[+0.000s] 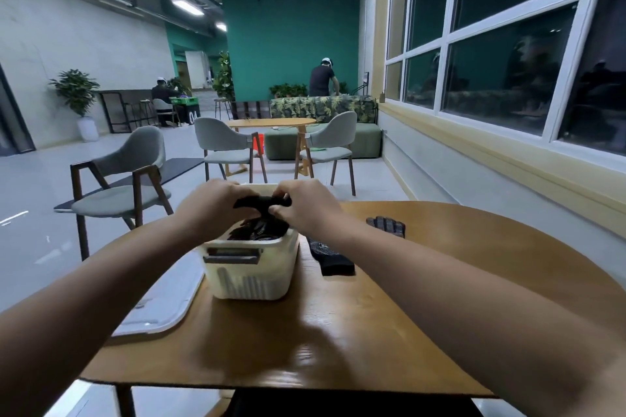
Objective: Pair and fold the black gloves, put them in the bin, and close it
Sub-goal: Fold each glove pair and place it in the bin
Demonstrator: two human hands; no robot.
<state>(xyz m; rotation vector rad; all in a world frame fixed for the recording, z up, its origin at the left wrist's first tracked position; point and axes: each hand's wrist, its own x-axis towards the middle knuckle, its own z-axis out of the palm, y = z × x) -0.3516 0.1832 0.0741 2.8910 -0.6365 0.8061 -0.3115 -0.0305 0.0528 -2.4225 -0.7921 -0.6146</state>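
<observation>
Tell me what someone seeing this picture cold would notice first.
The left hand and the right hand together pinch a black glove just above the open cream bin, which stands on the round wooden table with more dark fabric inside. The white lid lies flat to the left of the bin, and two loose gloves lie on the table to its right.

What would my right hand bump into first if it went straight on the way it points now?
Probably the left hand: the right hand points leftward and away, along the black glove both hold above the bin. Depth is unclear.
</observation>
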